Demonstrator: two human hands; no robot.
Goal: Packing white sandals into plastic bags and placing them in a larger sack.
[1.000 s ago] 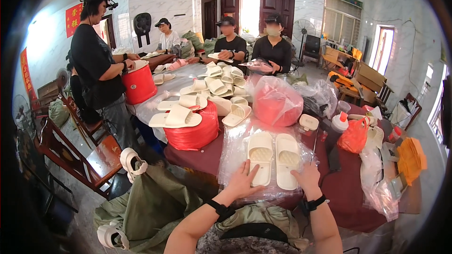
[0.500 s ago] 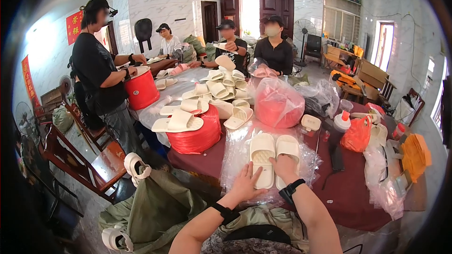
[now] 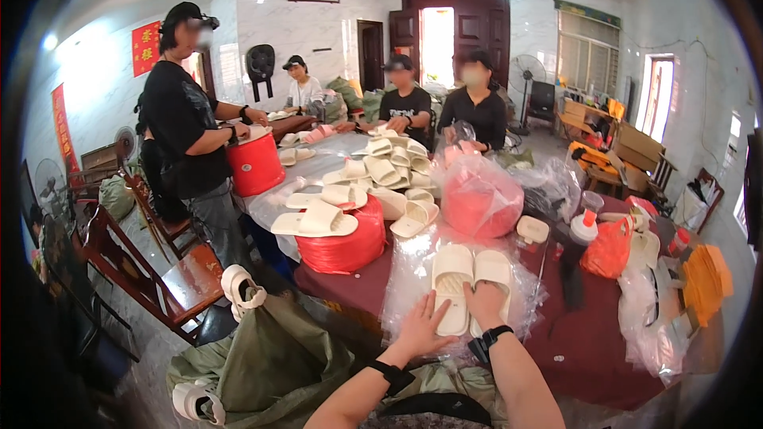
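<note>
A pair of cream slippers lies side by side on clear plastic bags (image 3: 407, 270) in front of me, toes pointing away. My left hand (image 3: 424, 326) is open, fingers spread, with its fingertips against the left slipper (image 3: 451, 278) near the heel. Over the right slipper (image 3: 493, 266), my right hand (image 3: 486, 302) reaches in toward the strap and grips it; the fingertips are hidden inside. Farther off is a heap of cream slippers (image 3: 389, 163). Another cream slipper (image 3: 318, 219) rests on a red-wrapped bundle (image 3: 338, 250).
A clear bag over a red bundle (image 3: 481, 195), a white bottle (image 3: 584, 226) and a red plastic bag (image 3: 606, 250) stand to the right. Green sacking (image 3: 274, 357) hangs at lower left beside a wooden chair (image 3: 187, 278). Several co-workers are around the table.
The whole view has shifted slightly. My hands stay on the slipper pair. Across the table, a co-worker's raised hand has come down, and the slipper topping the heap is gone.
</note>
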